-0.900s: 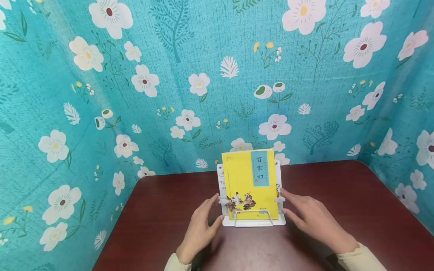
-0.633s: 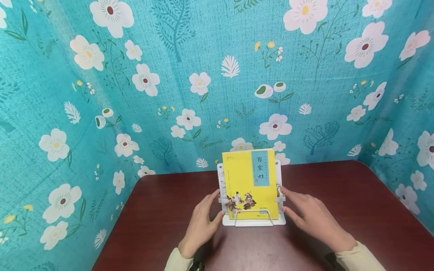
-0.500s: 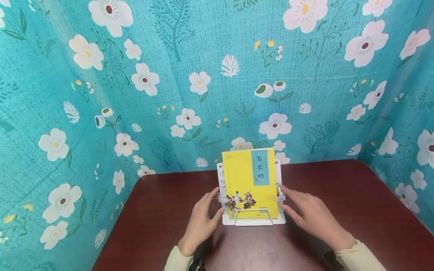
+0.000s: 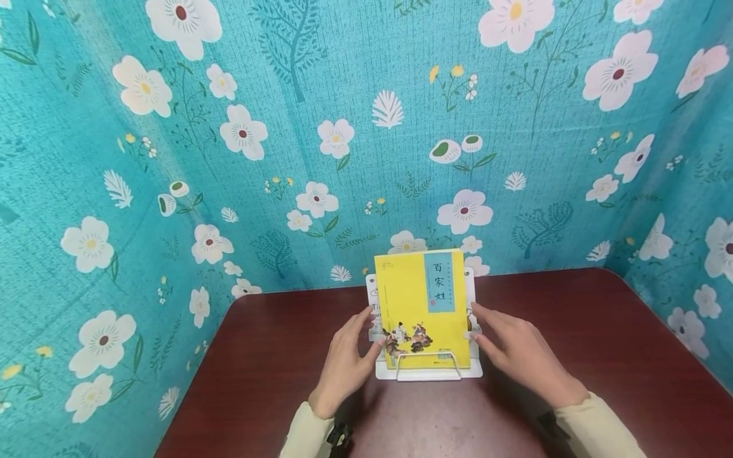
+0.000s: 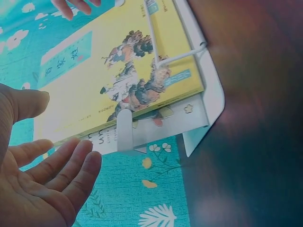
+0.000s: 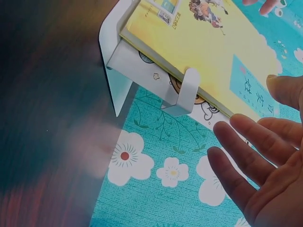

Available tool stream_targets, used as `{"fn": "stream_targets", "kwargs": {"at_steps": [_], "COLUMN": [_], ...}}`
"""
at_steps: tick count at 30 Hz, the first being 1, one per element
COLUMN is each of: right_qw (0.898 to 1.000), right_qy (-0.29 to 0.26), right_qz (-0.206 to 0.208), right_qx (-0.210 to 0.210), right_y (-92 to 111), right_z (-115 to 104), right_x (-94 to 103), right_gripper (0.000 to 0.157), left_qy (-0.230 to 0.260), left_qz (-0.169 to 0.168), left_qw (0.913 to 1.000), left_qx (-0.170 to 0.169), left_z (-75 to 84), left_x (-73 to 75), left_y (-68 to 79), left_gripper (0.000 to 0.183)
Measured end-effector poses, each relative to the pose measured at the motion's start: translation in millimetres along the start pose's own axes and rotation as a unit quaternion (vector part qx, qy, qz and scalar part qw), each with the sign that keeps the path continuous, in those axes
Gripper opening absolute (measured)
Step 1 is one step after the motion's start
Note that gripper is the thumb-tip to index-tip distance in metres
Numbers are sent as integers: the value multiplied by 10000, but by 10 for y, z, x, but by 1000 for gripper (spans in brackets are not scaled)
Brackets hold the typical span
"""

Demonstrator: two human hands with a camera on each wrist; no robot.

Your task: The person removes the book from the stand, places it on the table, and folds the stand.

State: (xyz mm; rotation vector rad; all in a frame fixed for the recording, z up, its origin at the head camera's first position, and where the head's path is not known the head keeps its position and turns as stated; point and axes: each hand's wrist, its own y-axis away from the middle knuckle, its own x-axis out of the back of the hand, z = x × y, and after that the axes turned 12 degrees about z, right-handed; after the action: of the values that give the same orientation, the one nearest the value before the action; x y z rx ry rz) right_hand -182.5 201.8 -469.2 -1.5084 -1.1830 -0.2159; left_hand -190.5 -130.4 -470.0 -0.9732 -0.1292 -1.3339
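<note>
A yellow book (image 4: pixel 418 286) with a blue title panel leans upright on a white book stand (image 4: pixel 471 289). A wire holder (image 4: pixel 428 380) crosses the book's lower front, and white side clips (image 5: pixel 125 130) reach over its edges. My left hand (image 4: pixel 343 362) is at the book's left side, thumb in front and fingers beside the edge. On the opposite side, my right hand (image 4: pixel 523 356) mirrors it, with fingertips right at the book's right edge. Both wrist views show the fingers spread and relaxed, with thumbs apart from the cover.
The stand rests on a dark red-brown table (image 4: pixel 269 356) with rounded far corners. Teal floral cloth (image 4: pixel 343 210) hangs behind and on both sides of the table.
Both hands have moved slightly up along the book's sides and a little inward, from beside the clips to above them. The book and stand have stayed in place.
</note>
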Motion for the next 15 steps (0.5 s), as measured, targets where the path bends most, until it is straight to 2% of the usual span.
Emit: {"fn": "stream_targets", "kwargs": {"at_steps": [6, 15], "right_qw": [9999, 9996], "right_qy": [21, -183], "right_qz": [126, -81], "right_qx": [117, -208], "right_y": [-9, -76], "right_z": [42, 44], "right_x": [-51, -105], "right_gripper": [66, 66], "left_qy": [11, -125], "left_qz": [110, 111], "left_qw": [9999, 9998], "left_qx": [0, 100], "left_z": [0, -18], "left_x": [-29, -137], "left_y": [-85, -132], "left_gripper": [65, 64]}}
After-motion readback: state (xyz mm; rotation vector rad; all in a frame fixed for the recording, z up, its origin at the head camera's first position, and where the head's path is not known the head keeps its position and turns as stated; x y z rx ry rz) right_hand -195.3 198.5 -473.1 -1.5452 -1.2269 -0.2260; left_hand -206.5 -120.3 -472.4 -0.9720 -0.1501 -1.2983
